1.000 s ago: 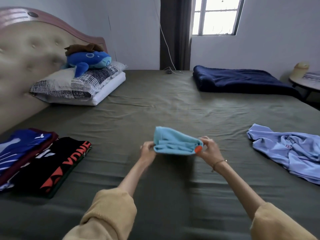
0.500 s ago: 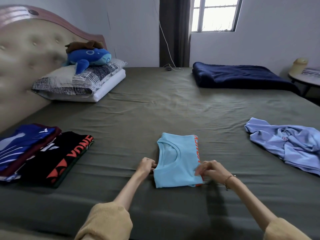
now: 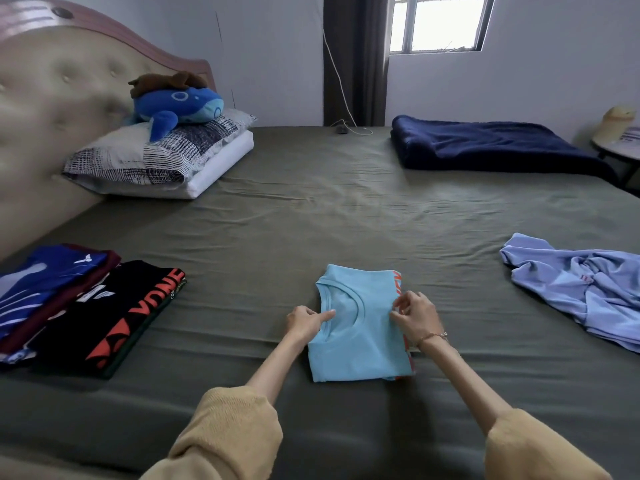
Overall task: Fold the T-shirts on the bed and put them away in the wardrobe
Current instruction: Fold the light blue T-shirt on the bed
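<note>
Near the front edge of the bed [image 3: 346,209], about midway along it, the light blue T-shirt [image 3: 360,348] lies folded into a compact rectangle, neckline up, with an orange print showing along its right side. The left hand [image 3: 306,322] rests at the shirt's left edge, index finger stretched onto the collar and the other fingers loosely curled, holding nothing. The right hand [image 3: 415,315] pinches the fabric at the right edge with curled fingertips.

This looks like the last tidying of this fold: squaring the edges before the shirt joins the others. The next move probably calls for sliding both hands under the rectangle and lifting it flat so it keeps its shape.

Toward the front left corner sit two folded piles, the black shirt with red lettering [image 3: 114,313] and the blue folded shirt [image 3: 41,282] beside it. At the right edge a lavender shirt [image 3: 581,292] lies crumpled, not yet folded. Between these the sheet offers broad open room; pillows [image 3: 162,161] and a navy blanket [image 3: 491,143] sit well apart at the far side.
</note>
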Demonstrator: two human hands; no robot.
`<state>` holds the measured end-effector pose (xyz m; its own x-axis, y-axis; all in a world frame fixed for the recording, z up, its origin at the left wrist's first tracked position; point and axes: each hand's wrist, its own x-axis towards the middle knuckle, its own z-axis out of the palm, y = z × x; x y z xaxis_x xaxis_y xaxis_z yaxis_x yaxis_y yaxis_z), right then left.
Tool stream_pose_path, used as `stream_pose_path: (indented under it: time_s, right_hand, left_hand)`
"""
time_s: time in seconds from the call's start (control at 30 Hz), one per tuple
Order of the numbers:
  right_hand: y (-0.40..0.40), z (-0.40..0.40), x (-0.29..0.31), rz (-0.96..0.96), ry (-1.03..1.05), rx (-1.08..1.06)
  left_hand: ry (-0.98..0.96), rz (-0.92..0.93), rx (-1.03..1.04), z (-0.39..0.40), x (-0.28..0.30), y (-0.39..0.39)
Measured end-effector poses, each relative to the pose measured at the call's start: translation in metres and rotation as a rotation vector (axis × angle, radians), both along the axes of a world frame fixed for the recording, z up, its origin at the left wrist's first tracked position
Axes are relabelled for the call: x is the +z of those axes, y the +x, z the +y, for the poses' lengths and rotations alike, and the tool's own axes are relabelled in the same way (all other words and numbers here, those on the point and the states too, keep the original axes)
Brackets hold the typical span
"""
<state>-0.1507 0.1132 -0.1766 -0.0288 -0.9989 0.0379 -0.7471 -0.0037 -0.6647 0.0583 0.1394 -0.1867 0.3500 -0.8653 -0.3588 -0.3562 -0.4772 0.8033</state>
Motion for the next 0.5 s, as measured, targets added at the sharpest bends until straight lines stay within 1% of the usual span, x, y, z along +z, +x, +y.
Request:
stream_pose_path:
  time_s: [0.07, 0.17, 0.2, 0.3, 0.37, 0.43, 0.5]
  right_hand:
    - [0.012, -0.012, 0.004, 0.036, -0.025, 0.009]
    - [0.029, -0.033, 0.007, 0.114, -0.018, 0.088]
    - [0.034, -0.042, 0.009, 0.151, -0.009, 0.114]
    - [0.047, -0.066, 0.014, 0.242, 0.025, 0.165]
    - [0.055, -0.082, 0.013, 0.304, 0.064, 0.196]
    - [0.061, -0.094, 0.009, 0.347, 0.132, 0.239]
    - [0.065, -0.102, 0.004, 0.360, 0.153, 0.245]
  left_hand:
    - [-0.019, 0.016, 0.012, -0.009, 0.002, 0.001]
    - [-0.053, 0.171, 0.051, -0.028, 0.004, 0.003]
    - [-0.062, 0.197, 0.068, -0.036, 0.004, 0.002]
    - [-0.084, 0.199, 0.121, -0.058, 0.000, -0.001]
    - [-0.114, 0.108, 0.117, -0.071, -0.001, -0.005]
    - [-0.146, -0.070, 0.030, -0.082, -0.003, -0.007]
    - [-0.165, -0.166, -0.032, -0.091, -0.006, -0.009]
